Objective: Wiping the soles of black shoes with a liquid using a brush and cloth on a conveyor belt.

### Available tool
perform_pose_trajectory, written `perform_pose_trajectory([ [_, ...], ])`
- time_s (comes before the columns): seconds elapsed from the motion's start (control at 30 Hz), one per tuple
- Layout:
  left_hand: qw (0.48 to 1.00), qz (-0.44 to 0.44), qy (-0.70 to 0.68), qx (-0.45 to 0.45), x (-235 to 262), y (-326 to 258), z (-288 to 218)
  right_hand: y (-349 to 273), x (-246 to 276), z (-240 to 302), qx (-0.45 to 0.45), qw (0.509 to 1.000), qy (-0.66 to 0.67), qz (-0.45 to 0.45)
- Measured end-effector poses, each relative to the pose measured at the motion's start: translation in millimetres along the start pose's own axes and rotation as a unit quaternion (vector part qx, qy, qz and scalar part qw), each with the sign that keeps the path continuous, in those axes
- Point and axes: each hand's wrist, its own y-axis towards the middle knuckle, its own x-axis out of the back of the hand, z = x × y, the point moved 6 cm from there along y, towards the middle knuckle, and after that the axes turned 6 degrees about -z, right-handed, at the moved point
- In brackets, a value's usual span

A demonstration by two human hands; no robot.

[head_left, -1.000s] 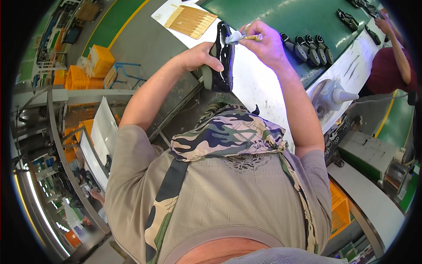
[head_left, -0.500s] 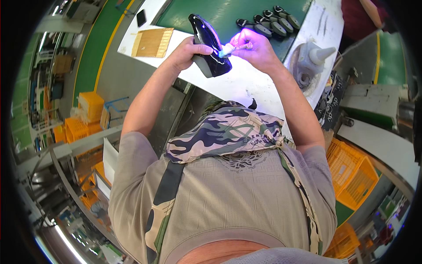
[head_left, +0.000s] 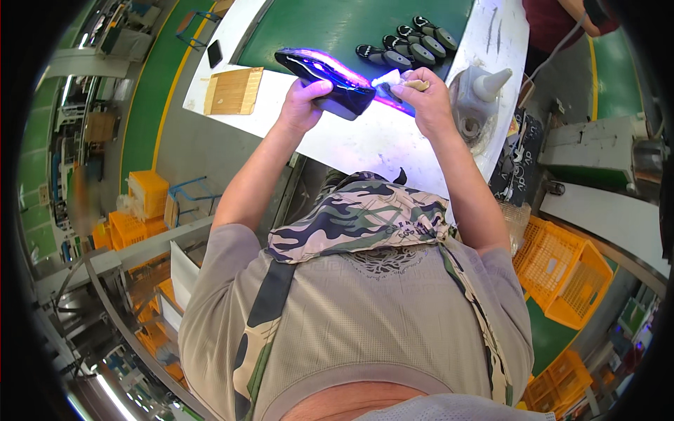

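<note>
My left hand (head_left: pixel 303 107) is closed round a glossy black shoe-shaped piece (head_left: pixel 342 93), thumb on top. The piece tilts over the table, its narrow end pointing far left, and violet light gleams along its upper edge. Between the fingertips of my right hand (head_left: pixel 425 104) is a crumpled white cloth (head_left: pixel 387 82); a yellowish bit shows beside my fingers. The cloth is close to the piece's right end, and I cannot tell whether they touch. Beyond my right hand, several black shoes with grey soles (head_left: pixel 421 55) lie in a row on the green mat (head_left: pixel 309 28).
A white squeeze bottle (head_left: pixel 484 88) stands in a tray at the table's right side. On the left of the white table (head_left: pixel 351 144) lie a brown cardboard piece (head_left: pixel 232 91) and a phone (head_left: pixel 215 53). Orange crates (head_left: pixel 562 274) stand on both sides. Another person's arm (head_left: pixel 572 10) is at far right.
The black piece has swung from steep to flatter, its narrow end now further left. My right hand has shifted right and down with the cloth, off the middle of the piece.
</note>
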Motion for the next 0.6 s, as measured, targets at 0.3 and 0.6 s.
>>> perform_pose_trajectory([
  [0.3, 0.935, -0.138, 0.249, -0.213, 49, -66, -47, 1, -81, -48, -0.067, 0.998, 0.003, 0.012],
  [0.6, 0.817, -0.283, 0.330, -0.380, 98, -208, -199, -8, -192, -99, -0.178, 0.971, 0.048, 0.153],
])
